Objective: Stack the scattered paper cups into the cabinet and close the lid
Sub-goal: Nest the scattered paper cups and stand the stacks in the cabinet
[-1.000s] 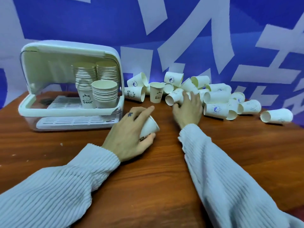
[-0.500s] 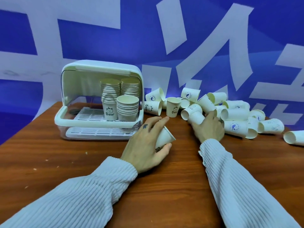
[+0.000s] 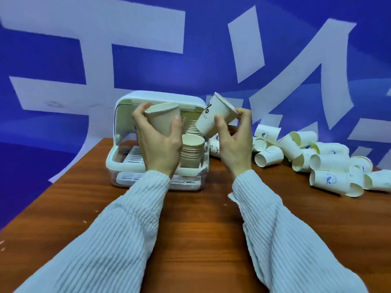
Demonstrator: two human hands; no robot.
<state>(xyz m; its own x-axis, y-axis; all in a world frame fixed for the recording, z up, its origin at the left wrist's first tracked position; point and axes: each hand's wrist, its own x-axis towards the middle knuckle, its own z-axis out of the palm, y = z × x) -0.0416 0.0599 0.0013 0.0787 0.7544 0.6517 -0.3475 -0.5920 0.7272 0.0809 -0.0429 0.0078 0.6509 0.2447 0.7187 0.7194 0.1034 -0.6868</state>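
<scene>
Left hand (image 3: 160, 144) gripping upright cup (image 3: 161, 119); right hand (image 3: 234, 142) gripping tilted cup (image 3: 213, 117), cabinet (image 3: 124, 123) just behind.

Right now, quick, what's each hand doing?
Left hand: grips an upright cup.
Right hand: grips a tilted cup.
</scene>
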